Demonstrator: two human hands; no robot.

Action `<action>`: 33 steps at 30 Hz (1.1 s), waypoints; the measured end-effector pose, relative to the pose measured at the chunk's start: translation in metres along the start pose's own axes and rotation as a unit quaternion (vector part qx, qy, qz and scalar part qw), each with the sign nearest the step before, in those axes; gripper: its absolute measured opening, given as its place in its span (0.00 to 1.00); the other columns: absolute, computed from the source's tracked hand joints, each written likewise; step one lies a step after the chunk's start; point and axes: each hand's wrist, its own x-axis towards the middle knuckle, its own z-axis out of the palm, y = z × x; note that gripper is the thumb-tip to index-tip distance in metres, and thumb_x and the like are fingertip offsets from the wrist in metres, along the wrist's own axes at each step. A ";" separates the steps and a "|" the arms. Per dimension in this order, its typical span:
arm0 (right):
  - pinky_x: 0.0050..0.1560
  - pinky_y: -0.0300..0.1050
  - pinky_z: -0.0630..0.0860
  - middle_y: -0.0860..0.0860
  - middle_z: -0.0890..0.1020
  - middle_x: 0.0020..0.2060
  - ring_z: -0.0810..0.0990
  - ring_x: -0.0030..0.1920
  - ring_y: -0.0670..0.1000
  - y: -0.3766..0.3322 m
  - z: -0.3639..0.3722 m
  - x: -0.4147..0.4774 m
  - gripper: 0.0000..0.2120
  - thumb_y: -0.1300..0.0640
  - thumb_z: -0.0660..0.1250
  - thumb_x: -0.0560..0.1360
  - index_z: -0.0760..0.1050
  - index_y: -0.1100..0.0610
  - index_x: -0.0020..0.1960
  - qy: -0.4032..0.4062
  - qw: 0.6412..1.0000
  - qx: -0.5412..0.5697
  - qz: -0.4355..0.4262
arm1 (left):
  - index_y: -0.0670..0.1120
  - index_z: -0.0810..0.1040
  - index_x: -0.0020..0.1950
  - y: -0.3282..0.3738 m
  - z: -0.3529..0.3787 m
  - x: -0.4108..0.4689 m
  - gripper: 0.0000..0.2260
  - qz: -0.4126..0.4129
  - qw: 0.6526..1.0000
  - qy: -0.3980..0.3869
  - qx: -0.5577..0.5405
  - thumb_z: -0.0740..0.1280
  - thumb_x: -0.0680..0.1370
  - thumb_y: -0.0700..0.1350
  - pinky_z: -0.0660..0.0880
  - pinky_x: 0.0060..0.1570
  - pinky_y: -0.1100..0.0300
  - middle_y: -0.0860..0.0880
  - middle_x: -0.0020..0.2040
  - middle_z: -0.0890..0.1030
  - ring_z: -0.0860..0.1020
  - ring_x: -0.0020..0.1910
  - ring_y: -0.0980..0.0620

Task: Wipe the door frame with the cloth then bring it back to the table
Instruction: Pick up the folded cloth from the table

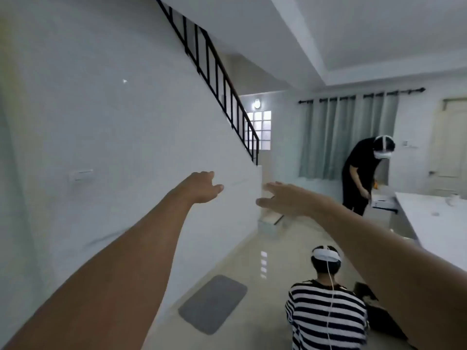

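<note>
Cloth not in view; my left hand (202,186) and right hand (279,198) reach forward, fingers relaxed, empty. Pickup not yet done, I reckon.

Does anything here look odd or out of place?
Yes: the left hand and right hand both stretch forward open and empty, and I see no cloth anywhere in view. Nothing looks spilled or broken.
</note>
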 end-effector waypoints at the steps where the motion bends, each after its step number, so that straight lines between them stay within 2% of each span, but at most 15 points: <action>1: 0.75 0.54 0.60 0.52 0.62 0.79 0.62 0.77 0.54 0.015 -0.004 -0.011 0.34 0.37 0.57 0.80 0.57 0.54 0.80 0.007 1.000 -0.006 0.017 | 0.45 0.54 0.79 0.017 0.007 0.000 0.29 0.021 1.000 -0.014 -0.004 0.57 0.82 0.56 0.58 0.71 0.53 0.45 0.78 0.58 0.58 0.76 0.46; 5: 0.75 0.53 0.59 0.55 0.65 0.77 0.62 0.77 0.55 0.082 -0.025 -0.065 0.31 0.40 0.58 0.81 0.60 0.57 0.78 0.023 0.996 -0.027 0.085 | 0.45 0.53 0.79 0.096 0.035 -0.001 0.29 0.076 0.996 -0.044 -0.026 0.57 0.82 0.56 0.57 0.71 0.53 0.44 0.78 0.57 0.58 0.76 0.45; 8: 0.76 0.52 0.50 0.53 0.61 0.79 0.53 0.80 0.52 0.119 -0.036 -0.103 0.32 0.42 0.57 0.82 0.57 0.57 0.79 0.034 0.991 -0.044 0.119 | 0.45 0.54 0.79 0.152 0.053 -0.003 0.29 0.114 0.991 -0.064 -0.043 0.58 0.82 0.56 0.58 0.71 0.53 0.44 0.78 0.58 0.58 0.76 0.45; 10: 0.76 0.55 0.53 0.53 0.61 0.79 0.50 0.80 0.53 0.137 -0.039 -0.114 0.32 0.40 0.57 0.81 0.59 0.57 0.79 0.030 0.989 -0.041 0.141 | 0.45 0.58 0.78 0.177 0.060 -0.006 0.27 0.133 0.988 -0.068 -0.042 0.58 0.82 0.55 0.60 0.69 0.54 0.42 0.77 0.61 0.60 0.75 0.44; 13: 0.70 0.56 0.65 0.52 0.60 0.78 0.63 0.76 0.55 0.164 -0.041 -0.143 0.33 0.36 0.57 0.78 0.64 0.57 0.75 0.030 0.981 -0.038 0.187 | 0.45 0.58 0.78 0.223 0.080 -0.002 0.29 0.184 0.978 -0.091 -0.032 0.59 0.81 0.57 0.61 0.70 0.52 0.42 0.77 0.61 0.61 0.74 0.43; 15: 0.67 0.53 0.66 0.53 0.65 0.75 0.61 0.76 0.55 0.178 -0.043 -0.164 0.30 0.40 0.58 0.80 0.66 0.58 0.73 0.041 0.975 -0.039 0.215 | 0.46 0.56 0.78 0.251 0.094 0.001 0.30 0.215 0.970 -0.105 -0.036 0.59 0.80 0.58 0.59 0.72 0.51 0.43 0.78 0.60 0.59 0.75 0.44; 17: 0.72 0.58 0.62 0.53 0.62 0.78 0.55 0.79 0.54 0.190 -0.045 -0.183 0.30 0.40 0.58 0.81 0.64 0.57 0.76 0.054 0.968 -0.056 0.240 | 0.46 0.54 0.79 0.275 0.105 0.002 0.31 0.238 0.964 -0.115 -0.044 0.59 0.81 0.57 0.57 0.73 0.52 0.44 0.78 0.57 0.58 0.76 0.45; 19: 0.75 0.62 0.58 0.51 0.58 0.80 0.53 0.80 0.53 0.200 -0.046 -0.207 0.31 0.39 0.57 0.81 0.59 0.54 0.78 0.060 0.952 -0.065 0.292 | 0.46 0.53 0.79 0.302 0.118 0.000 0.31 0.279 0.951 -0.126 -0.045 0.59 0.81 0.57 0.56 0.72 0.52 0.45 0.79 0.56 0.57 0.77 0.45; 24: 0.75 0.60 0.55 0.49 0.54 0.81 0.48 0.81 0.51 0.221 -0.045 -0.274 0.33 0.36 0.56 0.80 0.56 0.52 0.80 0.073 0.903 -0.081 0.416 | 0.45 0.55 0.78 0.369 0.148 -0.015 0.30 0.374 0.910 -0.173 -0.050 0.59 0.81 0.57 0.64 0.68 0.49 0.42 0.77 0.61 0.62 0.73 0.42; 28: 0.76 0.60 0.53 0.49 0.52 0.81 0.45 0.81 0.50 0.221 -0.044 -0.329 0.34 0.36 0.57 0.80 0.54 0.51 0.80 0.077 0.859 -0.085 0.499 | 0.46 0.52 0.79 0.413 0.165 -0.047 0.31 0.447 0.872 -0.189 -0.061 0.58 0.81 0.58 0.60 0.70 0.50 0.45 0.78 0.58 0.58 0.76 0.45; 33: 0.77 0.58 0.52 0.49 0.50 0.82 0.44 0.81 0.50 0.209 -0.039 -0.404 0.35 0.36 0.57 0.80 0.52 0.51 0.80 0.096 0.802 -0.088 0.583 | 0.45 0.55 0.78 0.459 0.182 -0.103 0.30 0.532 0.813 -0.209 -0.106 0.59 0.80 0.57 0.62 0.67 0.52 0.45 0.76 0.62 0.61 0.74 0.46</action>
